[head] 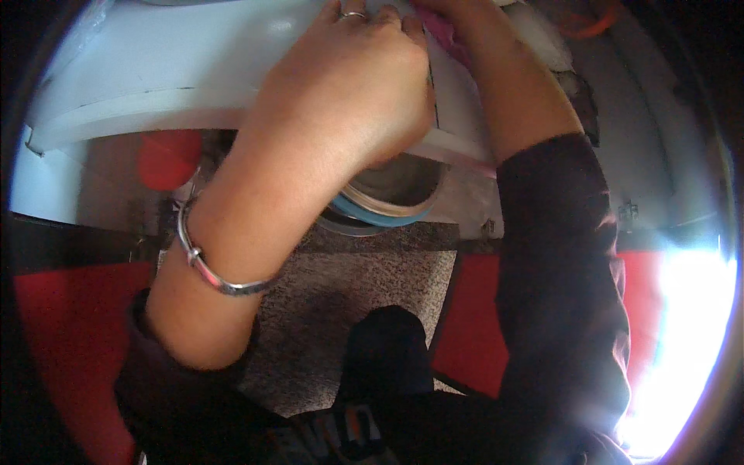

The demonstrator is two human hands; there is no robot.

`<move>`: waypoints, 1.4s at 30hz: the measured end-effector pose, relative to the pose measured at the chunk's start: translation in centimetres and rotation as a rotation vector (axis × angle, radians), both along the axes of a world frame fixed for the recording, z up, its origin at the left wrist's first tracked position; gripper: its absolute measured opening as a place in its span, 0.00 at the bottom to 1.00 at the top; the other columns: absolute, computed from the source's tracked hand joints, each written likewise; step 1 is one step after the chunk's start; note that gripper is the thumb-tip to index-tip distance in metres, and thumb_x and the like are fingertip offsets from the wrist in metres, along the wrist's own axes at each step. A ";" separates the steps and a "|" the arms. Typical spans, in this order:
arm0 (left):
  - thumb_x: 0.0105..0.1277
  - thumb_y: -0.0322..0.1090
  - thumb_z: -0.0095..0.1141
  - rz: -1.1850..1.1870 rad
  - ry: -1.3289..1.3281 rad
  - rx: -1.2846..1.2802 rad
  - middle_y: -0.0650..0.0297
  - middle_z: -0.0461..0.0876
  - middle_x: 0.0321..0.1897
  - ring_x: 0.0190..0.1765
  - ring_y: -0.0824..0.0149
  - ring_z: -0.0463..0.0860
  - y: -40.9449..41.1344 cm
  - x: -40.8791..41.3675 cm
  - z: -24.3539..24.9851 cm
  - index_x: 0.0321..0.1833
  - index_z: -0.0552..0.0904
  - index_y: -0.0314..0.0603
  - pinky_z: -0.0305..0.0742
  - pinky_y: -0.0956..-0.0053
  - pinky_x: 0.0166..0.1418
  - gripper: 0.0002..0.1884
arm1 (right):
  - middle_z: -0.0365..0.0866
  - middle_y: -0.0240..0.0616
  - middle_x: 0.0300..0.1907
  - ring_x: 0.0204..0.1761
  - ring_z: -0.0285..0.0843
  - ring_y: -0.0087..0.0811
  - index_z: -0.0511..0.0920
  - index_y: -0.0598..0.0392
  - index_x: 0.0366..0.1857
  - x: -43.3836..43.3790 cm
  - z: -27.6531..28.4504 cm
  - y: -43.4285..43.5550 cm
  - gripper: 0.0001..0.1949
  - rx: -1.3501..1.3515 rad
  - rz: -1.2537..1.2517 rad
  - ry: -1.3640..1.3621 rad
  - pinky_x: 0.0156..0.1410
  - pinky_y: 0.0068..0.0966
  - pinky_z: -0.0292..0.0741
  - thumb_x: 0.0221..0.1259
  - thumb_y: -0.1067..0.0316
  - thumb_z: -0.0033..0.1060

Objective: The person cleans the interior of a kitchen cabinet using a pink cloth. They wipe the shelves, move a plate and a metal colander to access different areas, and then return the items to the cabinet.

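Observation:
My left hand (363, 81) is over the white surface (192, 58) at the top of the view, its back towards me and its fingers curled. It wears a ring, and a silver bangle (232, 288) circles the forearm. What lies under the fingers is hidden. To the right, my right hand (459, 9) is mostly cut off by the top edge. Bunched pink cloth (444, 35) shows against its inner side, but whether the fingers grip it cannot be seen.
Below the white surface's front edge sit round vessels, one with a blue band (383, 216), and a red rounded object (170, 160). A whitish bundle (540, 38) and an orange-red curved object (590, 23) lie at upper right. A speckled mat (290, 325) covers part of the red floor (474, 314).

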State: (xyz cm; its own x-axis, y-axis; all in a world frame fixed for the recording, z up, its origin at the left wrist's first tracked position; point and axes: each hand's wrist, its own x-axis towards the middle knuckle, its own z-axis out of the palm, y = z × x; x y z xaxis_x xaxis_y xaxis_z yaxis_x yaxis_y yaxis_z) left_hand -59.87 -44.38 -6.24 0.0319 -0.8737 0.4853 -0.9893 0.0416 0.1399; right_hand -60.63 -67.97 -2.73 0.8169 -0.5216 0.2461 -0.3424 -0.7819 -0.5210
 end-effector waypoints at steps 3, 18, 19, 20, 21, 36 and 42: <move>0.66 0.33 0.43 0.052 -0.003 -0.018 0.36 0.73 0.52 0.58 0.42 0.72 1.5 0.5 1.2 0.55 0.69 0.18 0.64 0.56 0.68 0.21 | 0.76 0.37 0.56 0.58 0.70 0.31 0.76 0.56 0.56 3.8 -0.3 -1.4 0.15 -0.073 -0.032 0.012 0.65 0.28 0.66 0.67 0.67 0.51; 0.69 0.39 0.43 0.099 0.044 -0.093 0.34 0.63 0.62 0.67 0.42 0.64 0.8 0.2 1.2 0.63 0.62 0.18 0.57 0.57 0.73 0.29 | 0.74 0.38 0.60 0.59 0.69 0.32 0.74 0.55 0.59 4.5 -1.4 -1.5 0.18 0.040 0.040 -0.031 0.65 0.28 0.66 0.66 0.67 0.53; 0.69 0.40 0.43 0.092 0.064 -0.106 0.34 0.63 0.63 0.67 0.42 0.63 0.3 -0.2 0.7 0.64 0.61 0.18 0.57 0.58 0.73 0.29 | 0.74 0.38 0.60 0.59 0.69 0.32 0.74 0.55 0.59 2.8 -1.4 -1.2 0.18 0.071 0.062 -0.035 0.65 0.28 0.66 0.66 0.67 0.53; 0.69 0.40 0.43 0.091 0.086 -0.116 0.34 0.62 0.64 0.68 0.41 0.63 -0.3 -0.5 0.2 0.65 0.61 0.18 0.56 0.58 0.74 0.30 | 0.73 0.38 0.60 0.59 0.69 0.32 0.74 0.55 0.60 1.3 -1.4 -0.9 0.18 0.106 0.080 -0.039 0.65 0.28 0.65 0.66 0.67 0.53; 0.69 0.41 0.43 0.100 0.099 -0.134 0.34 0.62 0.64 0.69 0.41 0.62 -0.6 -0.8 0.6 0.65 0.60 0.18 0.56 0.58 0.74 0.30 | 0.73 0.38 0.61 0.59 0.69 0.32 0.74 0.55 0.60 -0.2 -0.5 -0.1 0.18 0.131 0.109 -0.056 0.65 0.28 0.65 0.66 0.67 0.54; 0.69 0.55 0.48 0.200 0.045 -0.057 0.45 0.67 0.65 0.70 0.49 0.63 1.1 -2.8 2.3 0.66 0.66 0.28 0.52 0.60 0.76 0.35 | 0.76 0.46 0.56 0.59 0.74 0.43 0.80 0.57 0.51 -17.1 0.8 10.7 0.15 -0.216 0.352 0.070 0.64 0.33 0.69 0.60 0.76 0.53; 0.65 0.46 0.55 0.011 -0.089 -0.061 0.50 0.80 0.48 0.56 0.51 0.76 -0.7 -4.3 3.0 0.49 0.79 0.31 0.63 0.58 0.67 0.21 | 0.76 0.48 0.57 0.58 0.74 0.43 0.78 0.57 0.53 -20.5 -0.3 5.0 0.16 -0.417 0.255 -0.009 0.63 0.34 0.69 0.61 0.75 0.52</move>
